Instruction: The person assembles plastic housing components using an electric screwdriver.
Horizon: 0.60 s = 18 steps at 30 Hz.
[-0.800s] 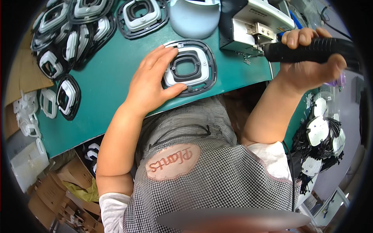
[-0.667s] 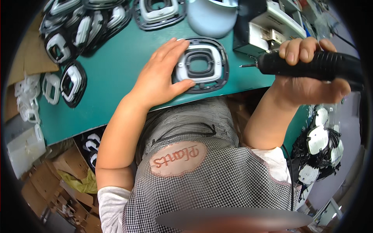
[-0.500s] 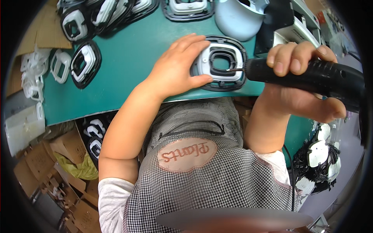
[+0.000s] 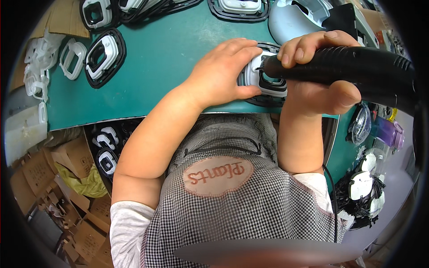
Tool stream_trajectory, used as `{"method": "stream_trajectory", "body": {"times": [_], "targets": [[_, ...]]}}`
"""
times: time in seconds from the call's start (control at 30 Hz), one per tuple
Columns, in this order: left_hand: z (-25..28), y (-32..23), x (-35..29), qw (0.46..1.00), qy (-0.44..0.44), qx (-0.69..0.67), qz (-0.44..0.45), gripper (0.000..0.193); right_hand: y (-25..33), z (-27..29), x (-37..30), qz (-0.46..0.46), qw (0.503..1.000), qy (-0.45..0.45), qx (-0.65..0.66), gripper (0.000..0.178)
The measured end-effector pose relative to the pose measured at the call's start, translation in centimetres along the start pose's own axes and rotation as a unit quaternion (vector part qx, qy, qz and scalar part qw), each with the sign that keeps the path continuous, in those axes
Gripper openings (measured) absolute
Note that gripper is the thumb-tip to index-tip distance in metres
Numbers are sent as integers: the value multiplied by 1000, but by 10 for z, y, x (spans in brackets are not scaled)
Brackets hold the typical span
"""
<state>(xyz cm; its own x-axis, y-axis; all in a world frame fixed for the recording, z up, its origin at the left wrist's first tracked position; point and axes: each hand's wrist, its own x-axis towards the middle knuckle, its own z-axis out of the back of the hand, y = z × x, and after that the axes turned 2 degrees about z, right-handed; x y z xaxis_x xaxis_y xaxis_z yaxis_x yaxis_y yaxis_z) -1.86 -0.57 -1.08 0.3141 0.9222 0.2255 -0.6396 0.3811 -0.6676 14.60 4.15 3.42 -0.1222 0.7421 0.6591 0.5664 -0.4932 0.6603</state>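
On the green table, my left hand [image 4: 225,73] is closed around the left side of a white-and-black plastic frame [image 4: 253,80] with a hole in its middle. My right hand [image 4: 310,96] grips a thick black power screwdriver [image 4: 353,64], lying nearly level and pointing left. Its tip is over the upper left part of the white frame, close to my left fingers. Whether a screw sits under the tip, I cannot make out. The screwdriver and my right hand hide the frame's right side.
Similar frames lie at the back, one black-and-white frame [image 4: 105,58] at the left beside a white ring [image 4: 72,59]. A pale blue plastic shell [image 4: 290,24] stands back right. Cardboard boxes [image 4: 73,158] are lower left; black cables with white pieces [image 4: 361,185] lie right.
The screwdriver has moved left over the frame, its tip going from the right part of the hole to the upper left. My left hand keeps its hold; the whole view has shifted slightly.
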Motion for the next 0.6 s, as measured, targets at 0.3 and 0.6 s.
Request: {"method": "stream_trajectory", "body": {"times": [0.3, 0.6], "targets": [[-1, -3, 1, 1000, -2, 8, -2, 68, 5, -17, 7, -94, 994, 6, -62, 81], [2, 0, -1, 1000, 7, -6, 9, 68, 12, -19, 1, -100, 987, -96, -84, 86]]}}
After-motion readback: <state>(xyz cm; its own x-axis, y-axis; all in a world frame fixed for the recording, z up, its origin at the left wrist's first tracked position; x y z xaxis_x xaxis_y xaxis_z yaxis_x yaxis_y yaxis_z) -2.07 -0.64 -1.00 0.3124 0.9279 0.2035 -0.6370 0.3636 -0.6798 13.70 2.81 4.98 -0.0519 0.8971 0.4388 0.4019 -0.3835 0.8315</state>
